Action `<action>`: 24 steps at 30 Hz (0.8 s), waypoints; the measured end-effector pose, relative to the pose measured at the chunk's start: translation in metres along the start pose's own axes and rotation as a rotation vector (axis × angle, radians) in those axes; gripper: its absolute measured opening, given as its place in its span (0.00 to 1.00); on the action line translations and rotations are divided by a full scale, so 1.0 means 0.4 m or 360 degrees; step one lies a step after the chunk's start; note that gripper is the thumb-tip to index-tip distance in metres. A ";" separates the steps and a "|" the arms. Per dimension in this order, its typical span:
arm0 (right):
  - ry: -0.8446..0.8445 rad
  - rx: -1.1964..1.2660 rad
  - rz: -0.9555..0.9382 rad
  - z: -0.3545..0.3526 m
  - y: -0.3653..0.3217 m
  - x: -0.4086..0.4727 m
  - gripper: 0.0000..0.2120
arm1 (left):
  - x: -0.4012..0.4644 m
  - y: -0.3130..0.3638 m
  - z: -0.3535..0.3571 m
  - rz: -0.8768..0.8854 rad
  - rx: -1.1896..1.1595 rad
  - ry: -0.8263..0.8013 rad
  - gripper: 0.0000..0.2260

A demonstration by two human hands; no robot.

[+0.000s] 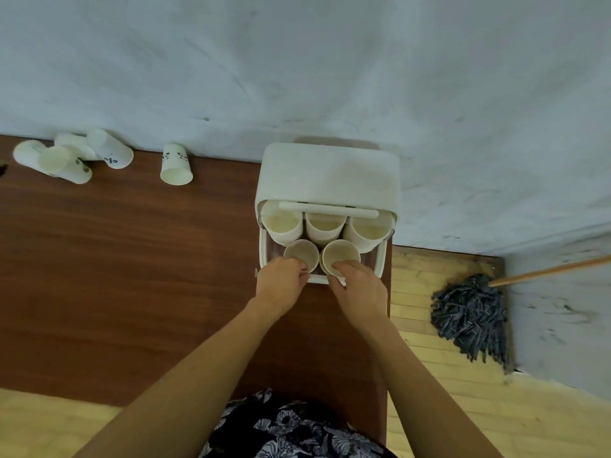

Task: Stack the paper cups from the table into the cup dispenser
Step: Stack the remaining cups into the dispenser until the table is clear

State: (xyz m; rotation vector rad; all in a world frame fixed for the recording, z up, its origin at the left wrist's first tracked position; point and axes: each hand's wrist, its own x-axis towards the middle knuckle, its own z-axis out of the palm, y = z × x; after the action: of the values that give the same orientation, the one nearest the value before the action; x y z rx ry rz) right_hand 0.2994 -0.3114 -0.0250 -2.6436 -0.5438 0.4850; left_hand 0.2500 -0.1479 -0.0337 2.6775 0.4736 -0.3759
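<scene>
five paper cups stand mouth-up in the white cup dispenser (325, 180) at the far right end of the bench (132, 276): three in the back row (324, 226) under its raised lid and handle bar, two in the front row. the left hand (281, 280) has its fingers curled over the near rim of the front left cup (301, 254), and the right hand (358, 285) pinches the near rim of the front right cup (340, 257), thumb low and fingertips over the edge. the two hands sit just beside each other, not touching.

five more cups lie on their sides at the far left of the bench, near the wall: a huddle of four (71, 155) touching or overlapping one another, and a single cup (176, 165) well apart from them, mouth toward the camera.

the cups are white outside with pale cream insides; the loose ones carry small dark and green printing (too blurred to read, though one mark looks like a percent sign).

the lower parts of the dispenser's cups are hidden, so whether each is one cup or a stack cannot be told. the front wall of the dispenser is covered by the hands.

a grey string mop (469, 320) rests on the wooden floor (446, 391) to the right, its handle cut off by the frame edge. patterned dark clothing (291, 431) shows at the bottom.
</scene>
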 end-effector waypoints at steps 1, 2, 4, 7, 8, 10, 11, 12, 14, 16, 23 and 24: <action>0.0029 -0.0001 -0.0006 0.001 -0.001 0.002 0.14 | 0.000 0.001 -0.002 0.0001 -0.0014 0.0012 0.07; 0.0045 -0.0007 -0.0012 0.004 -0.002 0.003 0.13 | 0.000 0.001 -0.003 0.0002 -0.0025 0.0021 0.07; -0.0005 -0.0026 -0.0016 0.013 -0.002 0.006 0.12 | 0.003 0.000 -0.005 0.0006 -0.0034 0.0015 0.08; -0.0138 -0.0059 0.0046 0.022 -0.002 0.021 0.12 | 0.009 0.005 -0.006 -0.0007 -0.0041 -0.0027 0.09; -0.0180 -0.0079 0.0077 0.021 -0.002 0.028 0.12 | 0.011 0.006 -0.006 -0.0015 -0.0044 -0.0040 0.09; -0.0286 -0.0134 0.0122 0.019 -0.004 0.041 0.14 | 0.015 0.008 -0.005 -0.0012 -0.0042 -0.0047 0.09; -0.0338 -0.0156 0.0132 0.017 -0.006 0.046 0.14 | 0.015 0.008 -0.004 -0.0003 -0.0041 -0.0044 0.09; -0.0382 -0.0167 0.0137 0.016 -0.007 0.051 0.15 | 0.014 0.007 -0.003 0.0012 -0.0045 -0.0041 0.09; -0.0438 -0.0189 0.0143 0.013 -0.014 0.055 0.15 | 0.009 0.000 -0.007 0.0061 -0.0066 -0.0035 0.08; -0.0398 -0.0227 0.0146 0.011 -0.023 0.050 0.15 | -0.002 -0.015 -0.017 0.0120 -0.0124 -0.0010 0.09; 0.0241 0.0064 0.0077 0.013 -0.156 -0.002 0.12 | -0.055 -0.124 -0.117 0.0129 -0.0336 0.0303 0.08; 0.0264 0.0120 0.0035 0.019 -0.189 -0.003 0.11 | -0.064 -0.149 -0.139 0.0103 -0.0351 0.0339 0.08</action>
State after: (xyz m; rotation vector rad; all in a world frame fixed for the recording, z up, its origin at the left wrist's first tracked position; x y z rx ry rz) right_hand 0.2727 -0.2455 0.0021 -2.5897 -0.4370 0.2830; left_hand 0.2150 -0.0798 0.0042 2.5199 0.4598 -0.0172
